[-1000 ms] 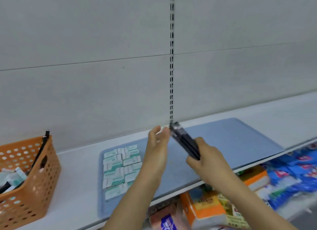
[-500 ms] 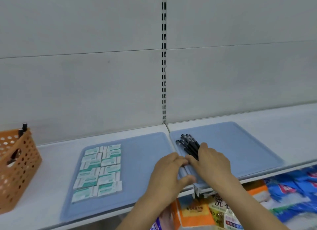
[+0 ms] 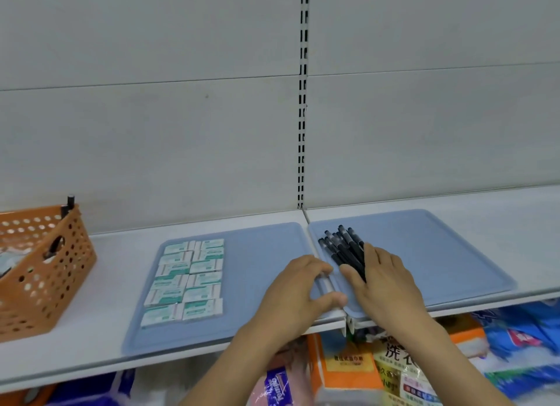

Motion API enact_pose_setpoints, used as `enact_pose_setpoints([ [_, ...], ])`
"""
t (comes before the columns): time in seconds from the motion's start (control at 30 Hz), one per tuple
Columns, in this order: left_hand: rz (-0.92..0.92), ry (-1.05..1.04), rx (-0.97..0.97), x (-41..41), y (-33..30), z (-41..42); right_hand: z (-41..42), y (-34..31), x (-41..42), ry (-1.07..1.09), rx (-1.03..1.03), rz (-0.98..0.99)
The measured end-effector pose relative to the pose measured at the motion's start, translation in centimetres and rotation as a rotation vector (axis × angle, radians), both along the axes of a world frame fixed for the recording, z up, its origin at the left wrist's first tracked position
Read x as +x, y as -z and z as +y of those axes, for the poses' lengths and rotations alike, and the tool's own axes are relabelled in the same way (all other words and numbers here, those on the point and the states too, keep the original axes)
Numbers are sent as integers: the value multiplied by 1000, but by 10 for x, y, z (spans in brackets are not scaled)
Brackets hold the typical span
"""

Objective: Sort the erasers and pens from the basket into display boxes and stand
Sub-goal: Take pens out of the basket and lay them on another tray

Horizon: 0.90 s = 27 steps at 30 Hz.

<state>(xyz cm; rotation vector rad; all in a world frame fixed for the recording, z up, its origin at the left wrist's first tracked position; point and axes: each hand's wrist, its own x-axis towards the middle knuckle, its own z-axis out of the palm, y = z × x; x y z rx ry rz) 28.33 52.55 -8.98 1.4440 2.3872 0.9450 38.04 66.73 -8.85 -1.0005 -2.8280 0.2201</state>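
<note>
Lying on the right tray [image 3: 439, 254], the pens [image 3: 344, 249] sit under the right hand [image 3: 385, 280]'s flat, open grip.

On the shelf [image 3: 100, 339], two trays lie side by side, touching. The left tray [image 3: 257, 284] carries the erasers [image 3: 188, 281] at its nine o'clock side. The right tray [image 3: 439, 254] holds the pens [image 3: 342, 248] at its ten o'clock corner. The basket [image 3: 39, 272] stands at nine o'clock, well apart. Packaged goods [image 3: 409, 372] sit below.
</note>
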Motion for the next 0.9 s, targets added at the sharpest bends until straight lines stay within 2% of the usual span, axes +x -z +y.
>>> enact_pose_setpoints([
  [0.13,61,-65,107,0,-8,-24,-9,-4,-3,-13,31,154],
  [0.27,121,-96,249,-2,-26,-73,-47,-16,-24,-189,50,442],
  [0.43,229,-165,334,-38,-53,-185,-137,-45,-84,-470,-56,667],
  [0.57,354,-237,300,-80,-74,-293,-229,-73,-151,-697,-102,716],
  [0.67,389,-340,271,-121,-90,-364,-286,-96,-199,-848,-123,641],
  [0.77,421,-495,213,-168,-100,-422,-333,-114,-242,-911,-203,398],
  [0.9,443,-650,10,-224,-97,-471,-381,-116,-294,-921,-228,133],
])
